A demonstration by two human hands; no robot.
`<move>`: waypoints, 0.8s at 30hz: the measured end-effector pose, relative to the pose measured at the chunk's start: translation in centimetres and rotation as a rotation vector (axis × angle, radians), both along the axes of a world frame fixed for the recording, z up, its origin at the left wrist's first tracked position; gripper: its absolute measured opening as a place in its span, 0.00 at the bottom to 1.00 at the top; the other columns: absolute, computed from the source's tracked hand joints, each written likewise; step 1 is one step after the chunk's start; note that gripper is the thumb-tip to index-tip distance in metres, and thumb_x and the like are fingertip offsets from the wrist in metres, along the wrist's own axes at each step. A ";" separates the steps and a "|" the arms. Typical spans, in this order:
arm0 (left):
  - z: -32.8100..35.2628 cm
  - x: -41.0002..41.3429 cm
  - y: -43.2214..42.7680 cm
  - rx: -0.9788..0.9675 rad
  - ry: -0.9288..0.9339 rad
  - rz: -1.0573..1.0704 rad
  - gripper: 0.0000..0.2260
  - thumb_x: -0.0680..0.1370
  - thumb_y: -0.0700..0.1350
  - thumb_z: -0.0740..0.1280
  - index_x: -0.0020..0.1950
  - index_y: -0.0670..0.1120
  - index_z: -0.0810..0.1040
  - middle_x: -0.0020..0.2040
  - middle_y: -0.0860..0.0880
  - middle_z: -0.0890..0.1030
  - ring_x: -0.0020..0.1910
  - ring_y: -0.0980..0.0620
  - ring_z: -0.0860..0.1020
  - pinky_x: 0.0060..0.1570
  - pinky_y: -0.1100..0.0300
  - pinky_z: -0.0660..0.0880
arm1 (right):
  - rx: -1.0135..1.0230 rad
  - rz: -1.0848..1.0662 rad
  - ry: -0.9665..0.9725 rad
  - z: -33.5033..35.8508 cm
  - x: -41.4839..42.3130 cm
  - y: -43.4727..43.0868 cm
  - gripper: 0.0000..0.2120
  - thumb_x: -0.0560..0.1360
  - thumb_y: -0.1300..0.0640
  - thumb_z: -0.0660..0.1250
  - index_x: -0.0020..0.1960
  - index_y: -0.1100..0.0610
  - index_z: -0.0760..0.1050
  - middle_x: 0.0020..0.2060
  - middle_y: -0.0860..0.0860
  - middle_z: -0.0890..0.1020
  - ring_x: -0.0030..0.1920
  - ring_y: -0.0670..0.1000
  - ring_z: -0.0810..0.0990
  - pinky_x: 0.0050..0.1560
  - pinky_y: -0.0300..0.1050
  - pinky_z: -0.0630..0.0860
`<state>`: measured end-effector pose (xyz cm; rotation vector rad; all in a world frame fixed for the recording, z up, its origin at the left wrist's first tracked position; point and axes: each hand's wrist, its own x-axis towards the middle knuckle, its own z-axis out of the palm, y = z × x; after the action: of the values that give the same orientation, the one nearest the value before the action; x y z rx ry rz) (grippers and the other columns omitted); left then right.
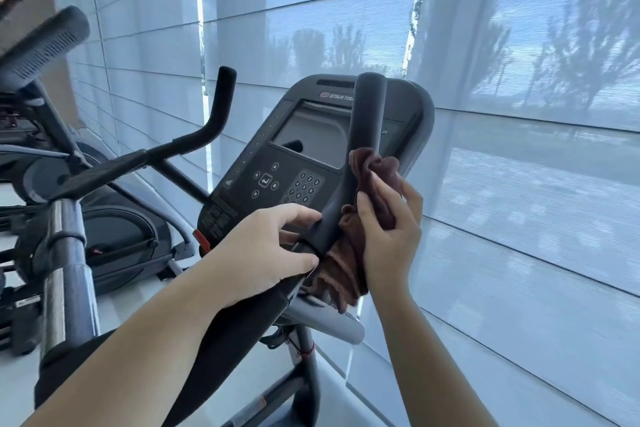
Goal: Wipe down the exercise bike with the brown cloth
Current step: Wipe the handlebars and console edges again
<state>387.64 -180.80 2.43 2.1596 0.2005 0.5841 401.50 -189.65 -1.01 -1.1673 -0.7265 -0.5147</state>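
Observation:
The exercise bike's dark console [298, 163] with a grey screen and keypad fills the middle of the view. In front of it a black handlebar [363, 135] rises upright. My right hand [388, 229] is shut on the brown cloth [374, 180], pressing it against the right side of that bar. The cloth's loose end [341, 274] hangs below the bar. My left hand [266, 250] grips the handlebar's lower bend from the left. The bike's other handlebar [214, 118] stands up further left.
A second exercise machine [114, 239] with a chrome post [65, 253] and a padded grip [41, 45] stands close on the left. Tall windows with translucent blinds [502, 184] run just behind and to the right of the bike. Pale floor shows below.

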 end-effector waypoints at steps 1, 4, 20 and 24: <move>0.0 0.0 0.0 -0.015 0.005 -0.003 0.20 0.70 0.36 0.71 0.57 0.54 0.76 0.48 0.59 0.82 0.46 0.66 0.78 0.45 0.75 0.72 | -0.008 -0.015 -0.002 1.2 0.7 0.2 0.15 0.71 0.65 0.69 0.54 0.52 0.78 0.57 0.50 0.73 0.62 0.51 0.73 0.64 0.48 0.71; -0.1 0.0 -0.1 -0.005 0.002 0.006 0.20 0.69 0.36 0.71 0.56 0.55 0.76 0.49 0.59 0.82 0.47 0.66 0.78 0.46 0.76 0.72 | -0.063 -0.022 -0.033 6.1 2.9 0.4 0.16 0.71 0.66 0.69 0.59 0.59 0.76 0.58 0.56 0.74 0.61 0.50 0.73 0.67 0.47 0.68; -0.1 0.0 0.1 -0.125 0.015 -0.010 0.19 0.71 0.33 0.69 0.57 0.53 0.77 0.49 0.57 0.82 0.48 0.64 0.79 0.46 0.68 0.75 | -0.195 -0.195 -0.191 5.5 1.7 0.1 0.15 0.72 0.63 0.69 0.58 0.55 0.78 0.62 0.55 0.70 0.63 0.51 0.71 0.66 0.41 0.66; -0.2 -0.5 -0.2 -0.035 0.018 0.025 0.18 0.72 0.36 0.69 0.59 0.52 0.76 0.48 0.59 0.81 0.44 0.65 0.78 0.42 0.74 0.73 | -0.239 -0.287 -0.285 -0.3 -2.2 -0.5 0.10 0.71 0.61 0.69 0.51 0.53 0.81 0.58 0.52 0.75 0.58 0.51 0.72 0.61 0.32 0.63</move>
<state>387.14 -181.04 2.26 2.1317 0.2458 0.5713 399.31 -190.20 -1.36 -1.4498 -0.8864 -0.8650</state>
